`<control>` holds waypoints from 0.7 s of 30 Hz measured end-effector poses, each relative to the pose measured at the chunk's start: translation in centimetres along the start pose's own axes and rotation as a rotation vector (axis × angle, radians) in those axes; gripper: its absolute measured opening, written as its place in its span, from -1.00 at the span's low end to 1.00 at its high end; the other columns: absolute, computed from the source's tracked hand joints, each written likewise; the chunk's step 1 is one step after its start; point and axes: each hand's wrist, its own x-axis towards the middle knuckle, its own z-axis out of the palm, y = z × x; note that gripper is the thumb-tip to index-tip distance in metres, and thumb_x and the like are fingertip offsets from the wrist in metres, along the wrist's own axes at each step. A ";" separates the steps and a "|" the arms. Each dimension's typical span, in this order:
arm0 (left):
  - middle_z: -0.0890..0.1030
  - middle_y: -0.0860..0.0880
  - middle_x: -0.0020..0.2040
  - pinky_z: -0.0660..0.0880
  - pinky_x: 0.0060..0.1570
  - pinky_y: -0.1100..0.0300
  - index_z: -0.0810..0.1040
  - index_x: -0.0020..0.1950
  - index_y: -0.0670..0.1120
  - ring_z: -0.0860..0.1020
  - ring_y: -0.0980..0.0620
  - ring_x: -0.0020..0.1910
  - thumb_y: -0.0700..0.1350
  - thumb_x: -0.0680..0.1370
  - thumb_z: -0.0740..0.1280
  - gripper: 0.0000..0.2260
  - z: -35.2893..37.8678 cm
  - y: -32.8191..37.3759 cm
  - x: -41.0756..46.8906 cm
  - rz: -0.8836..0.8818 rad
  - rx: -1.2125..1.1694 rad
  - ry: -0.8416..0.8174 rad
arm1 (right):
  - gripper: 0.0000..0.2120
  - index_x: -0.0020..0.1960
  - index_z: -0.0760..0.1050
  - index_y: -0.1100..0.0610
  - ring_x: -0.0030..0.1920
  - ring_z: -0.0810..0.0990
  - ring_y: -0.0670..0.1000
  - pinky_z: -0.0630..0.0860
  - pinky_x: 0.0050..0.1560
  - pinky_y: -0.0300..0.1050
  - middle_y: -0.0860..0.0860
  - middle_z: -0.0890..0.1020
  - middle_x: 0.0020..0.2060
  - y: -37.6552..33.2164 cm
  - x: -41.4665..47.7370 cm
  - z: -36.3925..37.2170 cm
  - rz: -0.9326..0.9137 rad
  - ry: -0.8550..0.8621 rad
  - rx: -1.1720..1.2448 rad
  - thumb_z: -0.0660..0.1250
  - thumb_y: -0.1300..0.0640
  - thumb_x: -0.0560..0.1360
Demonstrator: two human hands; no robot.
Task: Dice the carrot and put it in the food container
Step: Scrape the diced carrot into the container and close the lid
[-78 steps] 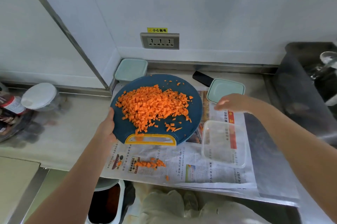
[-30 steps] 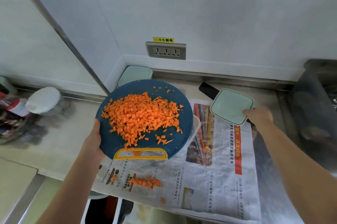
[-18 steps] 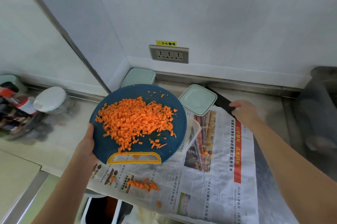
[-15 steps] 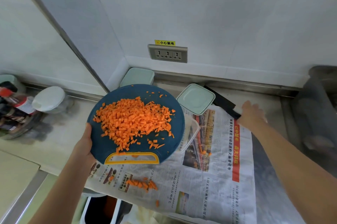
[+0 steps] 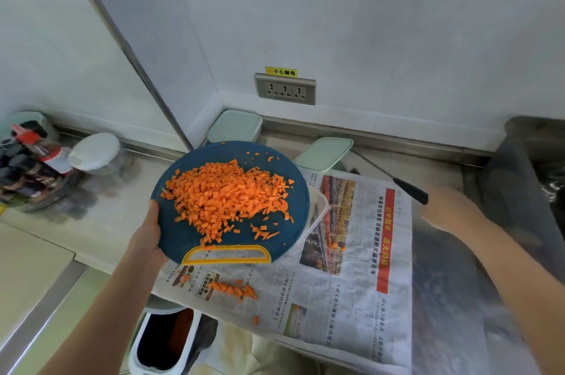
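As the left hand (image 5: 149, 234) grips the board (image 5: 284, 247), carrot dice (image 5: 226, 194) poised over the container (image 5: 319, 212), the right hand (image 5: 449, 209) clasps the knife (image 5: 409, 191), apparently for scraping.

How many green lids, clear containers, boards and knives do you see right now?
green lids: 2
clear container: 1
board: 1
knife: 1
Total: 5
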 end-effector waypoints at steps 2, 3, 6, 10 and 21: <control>0.51 -0.15 0.23 0.42 0.07 -0.10 0.41 0.37 -0.07 0.48 -0.18 0.17 0.27 0.59 0.04 -0.46 0.2 -0.4 -0.4 0.019 -0.005 -0.010 | -0.61 -0.16 0.46 0.18 -0.43 0.50 -0.03 0.32 -0.45 -0.23 0.03 0.49 -0.39 0.4 -1.5 0.1 -0.044 0.021 0.069 0.33 -0.17 0.49; 0.51 -0.14 0.23 0.41 0.09 -0.10 0.41 0.37 -0.07 0.47 -0.18 0.18 0.27 0.60 0.02 -0.46 0.1 -0.8 -0.7 0.019 -0.004 -0.004 | -0.51 -0.24 0.42 0.17 -0.47 0.48 -0.02 0.32 -0.47 -0.21 0.03 0.47 -0.43 0.5 -2.4 0.2 -0.068 0.050 0.117 0.26 -0.29 0.46; 0.49 -0.14 0.32 0.42 0.12 -0.09 0.42 0.37 -0.05 0.47 -0.18 0.23 0.29 0.59 0.02 -0.46 0.1 -1.5 -1.0 0.005 -0.010 0.003 | -0.44 -0.28 0.38 0.14 -0.49 0.49 0.00 0.32 -0.52 -0.23 0.04 0.48 -0.48 0.3 -4.6 1.3 -0.220 0.161 0.256 0.04 -0.36 0.46; 0.48 -0.14 0.31 0.40 0.15 -0.09 0.39 0.40 -0.07 0.43 -0.21 0.31 0.27 0.60 0.00 -0.45 0.1 -1.8 -1.6 0.018 -0.028 -0.006 | -0.38 -0.26 0.32 0.00 -0.60 0.36 -0.15 0.25 -0.63 -0.30 -0.10 0.38 -0.55 -0.8 -6.8 4.1 -0.560 0.225 0.268 -0.20 -0.49 0.45; 0.53 -0.12 0.27 0.48 -0.14 -0.06 0.42 0.37 -0.05 0.52 -0.15 0.10 0.29 0.58 0.08 -0.46 -0.9 -0.4 -2.0 0.063 -0.072 0.085 | -0.44 -0.29 0.42 0.02 -0.58 0.41 -0.14 0.03 -0.54 -0.45 -0.16 0.43 -0.53 -2.8 -6.8 9.6 -1.049 0.359 0.109 -0.08 -0.32 0.59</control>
